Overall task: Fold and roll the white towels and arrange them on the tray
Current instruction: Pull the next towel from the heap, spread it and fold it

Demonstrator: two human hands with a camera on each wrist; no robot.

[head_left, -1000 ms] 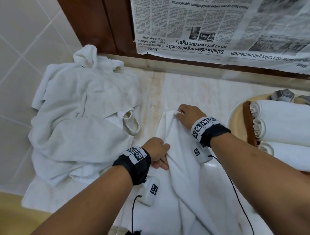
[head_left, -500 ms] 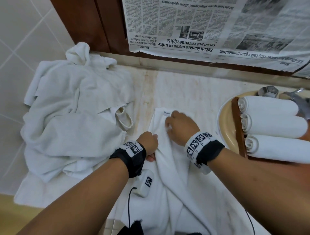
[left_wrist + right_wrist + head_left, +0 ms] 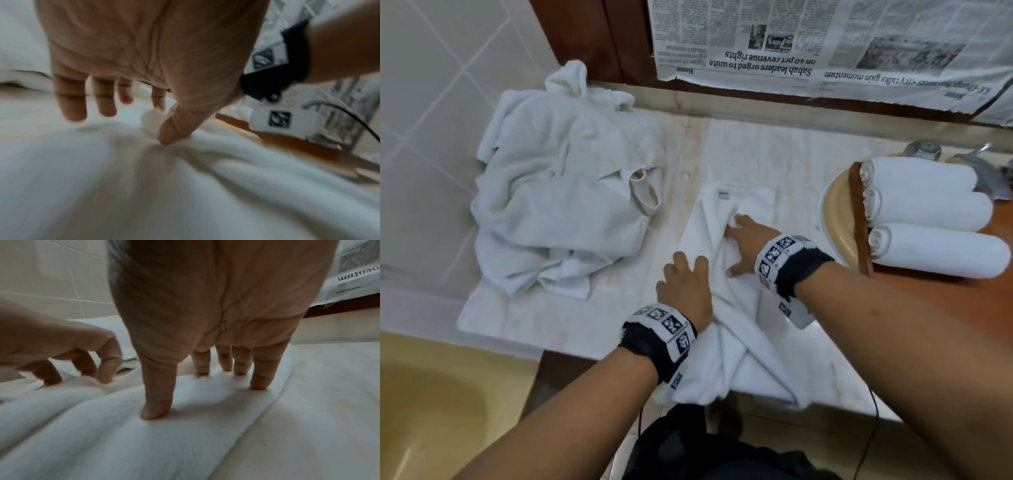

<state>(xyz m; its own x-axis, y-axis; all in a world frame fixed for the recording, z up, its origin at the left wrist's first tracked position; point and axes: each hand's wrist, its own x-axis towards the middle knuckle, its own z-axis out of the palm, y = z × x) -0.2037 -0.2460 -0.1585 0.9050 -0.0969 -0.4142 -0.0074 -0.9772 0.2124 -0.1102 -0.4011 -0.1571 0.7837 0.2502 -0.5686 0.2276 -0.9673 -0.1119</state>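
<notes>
Honestly, my worry is bunching: the towel [image 3: 736,274] lies creased on the counter [image 3: 784,164], my right hand [image 3: 744,245] pressing it flat-fingered, the left hand [image 3: 685,291] spread on its edge, gripping nothing. Slide either palm and the fold skews, giving a lumpy roll for the tray [image 3: 859,219].

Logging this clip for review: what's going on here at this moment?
A person is smoothing a white towel flat on the counter. The right hand presses its spread fingers into the cloth; the left hand rests on the towel's left side, fingers extended. Three rolled towels already lie on the tray at right. A heap of unfolded towels waits at left.
</notes>
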